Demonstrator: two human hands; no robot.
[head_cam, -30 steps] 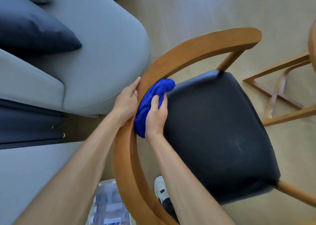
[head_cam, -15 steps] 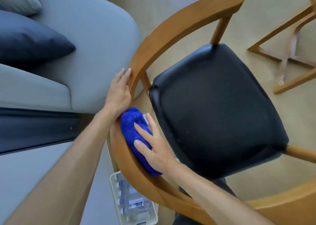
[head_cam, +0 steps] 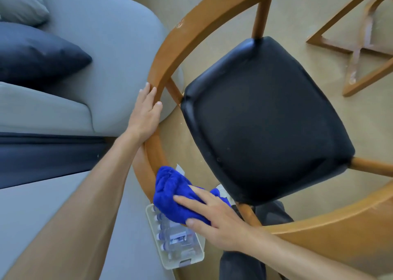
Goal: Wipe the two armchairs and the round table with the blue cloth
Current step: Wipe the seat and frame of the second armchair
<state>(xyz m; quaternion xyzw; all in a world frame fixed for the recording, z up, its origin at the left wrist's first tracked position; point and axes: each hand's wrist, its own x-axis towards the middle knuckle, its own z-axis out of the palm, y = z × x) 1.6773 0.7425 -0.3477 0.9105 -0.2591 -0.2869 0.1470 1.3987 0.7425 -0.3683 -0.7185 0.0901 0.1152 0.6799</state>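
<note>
An armchair with a curved wooden back rail [head_cam: 191, 30] and a black padded seat [head_cam: 263, 118] fills the middle of the head view. A bunched blue cloth [head_cam: 172, 196] lies on the inner side of the rail near its lower bend. My right hand [head_cam: 214, 218] presses the cloth against the rail with straight fingers spread over it. My left hand [head_cam: 146, 111] rests on the outer side of the rail higher up, fingers straight along the wood. The round table's wooden base [head_cam: 359, 43] shows at the upper right; its top is out of view.
A grey sofa [head_cam: 91, 45] with a dark blue cushion [head_cam: 36, 56] stands close on the left, nearly touching the chair. A clear plastic box of small bottles [head_cam: 176, 241] sits on the floor under the rail. My dark trouser leg [head_cam: 242, 267] and shoe are below the seat.
My right hand has slid the blue cloth along the rail's inner side, from the upper curve down toward me. My left hand has kept its place on the outer side of the rail.
</note>
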